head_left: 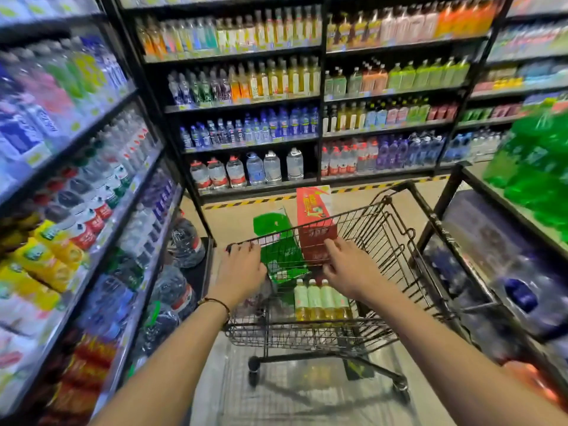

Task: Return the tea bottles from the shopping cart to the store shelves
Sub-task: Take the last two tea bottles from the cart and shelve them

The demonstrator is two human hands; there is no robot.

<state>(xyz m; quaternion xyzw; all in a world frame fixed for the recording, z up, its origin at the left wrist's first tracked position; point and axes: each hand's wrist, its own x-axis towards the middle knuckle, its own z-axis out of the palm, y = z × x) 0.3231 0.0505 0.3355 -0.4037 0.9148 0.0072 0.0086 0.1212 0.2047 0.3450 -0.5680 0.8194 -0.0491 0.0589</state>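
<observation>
The left grip point(242, 265) and the right grip point(347, 267) both clench the back bar of the thin wire cart point(388, 238). Four tea bottles point(319, 299) with round white caps stand inside, near a tall red box point(313, 222) and a green box point(273, 229).

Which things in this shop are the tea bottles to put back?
Look at the wire shopping cart in the middle of the aisle. At its near end, just below the right hand, stands a short row of tea bottles. Unlike the red box and green box beyond them, they have white caps, pale green labels and amber liquid.
</observation>
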